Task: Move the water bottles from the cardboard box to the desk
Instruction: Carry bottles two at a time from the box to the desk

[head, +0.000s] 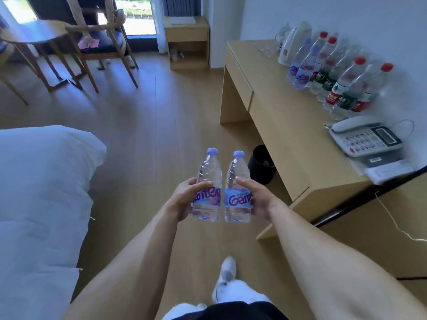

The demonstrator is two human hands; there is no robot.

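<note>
- The step in hand looks like the carry: two bottles are in the air above the floor, between the bed point(41, 181) and the tabletop point(284, 116), not yet set down.
- The left hand point(184, 197) has its grip curled round the left bottle point(206, 185) at the label, thumb across the front; the bottle stands upright.
- The right hand point(256, 197) holds the right bottle point(238, 188) the same way, its grip wrapped round the label, bottle upright. The two bottles are just beside each other, seemingly apart.
- The cardboard box is not in view.
- On the tabletop a row of bottles point(335, 79) already stands along the wall, beyond the telephone point(365, 137) and near a white kettle point(291, 47); much of the task seems done.
- The next move likely calls for stepping toward the tabletop and swinging both arms right, then setting each bottle down upright on bare wood in front of the row, clear of the telephone and the standing bottles, which could topple if nudged.
</note>
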